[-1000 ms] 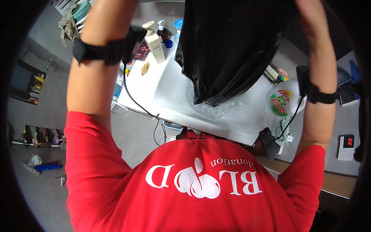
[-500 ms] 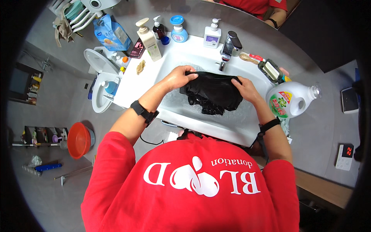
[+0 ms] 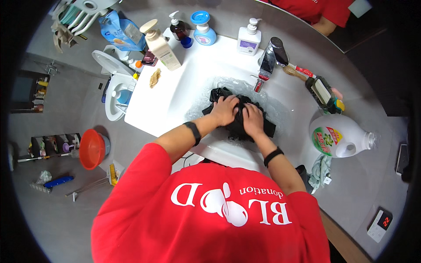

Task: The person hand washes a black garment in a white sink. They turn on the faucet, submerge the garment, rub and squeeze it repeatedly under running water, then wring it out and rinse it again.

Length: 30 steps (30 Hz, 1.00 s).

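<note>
A wet black garment (image 3: 239, 127) lies bunched in the water of the white sink (image 3: 184, 90); what kind of garment it is, I cannot tell. My left hand (image 3: 225, 110) bears down on its left and middle part, fingers bent into the cloth. Close beside it, my right hand (image 3: 253, 119) grips the right part, its fingers curled over the folds. Both hands sit low at the water, and their fingertips partly sink into the fabric. Beyond them the faucet (image 3: 272, 57) leans over the basin.
Pump bottles, a white one (image 3: 249, 37) and a beige one (image 3: 161, 46) among them, line the back rim. A large white jug (image 3: 340, 136) stands right, beside a grey cloth (image 3: 321, 171). A soap dish (image 3: 322, 92) and a brush (image 3: 294, 72) lie near the faucet.
Earlier the garment was held up and spread by its top edge between both hands. Now it is lowered and bunched in the water, with the hands closer together on top.
</note>
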Each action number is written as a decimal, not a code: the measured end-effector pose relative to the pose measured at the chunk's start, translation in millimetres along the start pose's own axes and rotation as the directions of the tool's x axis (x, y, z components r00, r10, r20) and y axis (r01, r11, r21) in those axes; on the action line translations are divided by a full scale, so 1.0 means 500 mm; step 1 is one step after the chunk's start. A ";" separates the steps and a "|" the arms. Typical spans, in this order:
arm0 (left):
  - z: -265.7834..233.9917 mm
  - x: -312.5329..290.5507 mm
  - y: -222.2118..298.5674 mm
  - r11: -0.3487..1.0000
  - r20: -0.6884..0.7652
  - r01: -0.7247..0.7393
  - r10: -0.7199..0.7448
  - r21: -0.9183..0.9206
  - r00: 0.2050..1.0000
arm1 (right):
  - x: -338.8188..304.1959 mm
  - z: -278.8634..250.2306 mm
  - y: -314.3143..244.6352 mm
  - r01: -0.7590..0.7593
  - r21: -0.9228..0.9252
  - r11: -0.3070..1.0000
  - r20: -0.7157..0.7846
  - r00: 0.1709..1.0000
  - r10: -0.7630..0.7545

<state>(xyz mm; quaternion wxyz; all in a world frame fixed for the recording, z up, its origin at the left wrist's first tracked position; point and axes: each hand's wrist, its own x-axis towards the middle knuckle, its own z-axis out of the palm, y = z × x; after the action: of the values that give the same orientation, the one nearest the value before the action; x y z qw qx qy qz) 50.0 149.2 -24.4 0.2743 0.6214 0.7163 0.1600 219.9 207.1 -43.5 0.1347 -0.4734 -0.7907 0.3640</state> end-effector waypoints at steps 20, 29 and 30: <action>0.092 0.214 -0.060 0.940 0.116 0.139 -0.183 0.311 0.976 | 0.162 0.015 0.064 -0.505 -0.073 0.860 0.093 0.855 0.511; -0.051 0.055 -0.090 0.941 0.026 -0.233 0.247 -0.244 0.969 | 0.032 -0.062 0.025 0.166 0.053 0.985 -0.073 0.984 -0.162; -0.051 0.022 -0.083 0.910 -0.011 -0.394 0.396 -0.128 0.918 | -0.002 -0.058 0.019 0.256 -0.043 0.966 -0.042 0.965 -0.257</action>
<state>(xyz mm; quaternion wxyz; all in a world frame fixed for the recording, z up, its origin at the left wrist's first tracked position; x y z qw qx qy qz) 0.9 155.6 -30.0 0.2809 0.7357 0.5621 0.2526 242.9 222.0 -29.6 0.1906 -0.3780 -0.8485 0.3176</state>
